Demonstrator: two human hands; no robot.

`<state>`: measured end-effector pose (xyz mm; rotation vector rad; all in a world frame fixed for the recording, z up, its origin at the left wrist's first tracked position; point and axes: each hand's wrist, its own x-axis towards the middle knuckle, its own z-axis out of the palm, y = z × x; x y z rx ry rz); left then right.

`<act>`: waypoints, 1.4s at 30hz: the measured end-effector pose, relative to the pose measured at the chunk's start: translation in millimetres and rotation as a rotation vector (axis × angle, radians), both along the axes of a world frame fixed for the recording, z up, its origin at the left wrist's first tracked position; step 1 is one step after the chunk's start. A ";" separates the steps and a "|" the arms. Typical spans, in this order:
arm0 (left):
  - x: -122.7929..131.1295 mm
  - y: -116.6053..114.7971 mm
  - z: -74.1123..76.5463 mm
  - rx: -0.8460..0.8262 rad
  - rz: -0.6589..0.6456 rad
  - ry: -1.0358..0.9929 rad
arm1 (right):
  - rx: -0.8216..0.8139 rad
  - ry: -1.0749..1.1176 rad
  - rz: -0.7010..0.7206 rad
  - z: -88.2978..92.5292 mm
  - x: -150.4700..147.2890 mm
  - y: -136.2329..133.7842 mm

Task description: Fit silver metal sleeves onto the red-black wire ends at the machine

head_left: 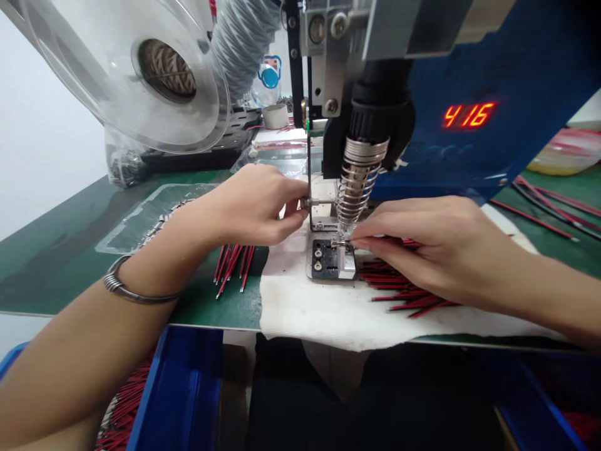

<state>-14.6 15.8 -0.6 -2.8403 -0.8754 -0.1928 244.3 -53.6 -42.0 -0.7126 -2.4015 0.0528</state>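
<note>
My left hand (260,203) reaches in from the left, thumb and forefinger closed at a small metal piece (305,203) by the machine's thin upright bar. Whether that piece is loose or part of the machine I cannot tell. On the other side, my right hand (432,241) pinches a thin wire, mostly hidden by the fingers, its end at a small silvery connector (338,243). This connector lies on the metal fixture (325,260), directly below the spring-wrapped soldering head (359,178). Red-and-black wires (394,285) lie in a pile under my right hand.
A blue machine housing (451,156) with a lit red display stands behind. More wires (235,266) lie left of the white cloth (300,313). A clear tray (126,228) holds metal parts. Overhead left are a clear reel (103,75) and grey hose (244,47). Blue bins (183,382) sit below the table edge.
</note>
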 end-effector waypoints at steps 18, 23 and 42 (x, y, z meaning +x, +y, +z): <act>0.6 -0.5 0.6 -0.001 -0.023 -0.016 | -0.135 0.158 -0.134 0.2 -5.4 -5.1; 0.3 -0.6 0.8 -0.015 -0.005 -0.010 | -0.121 0.136 -0.112 -0.7 -4.1 -5.4; 0.5 -0.6 -0.1 -0.011 -0.007 -0.021 | -0.060 0.093 -0.089 0.4 -3.0 -4.5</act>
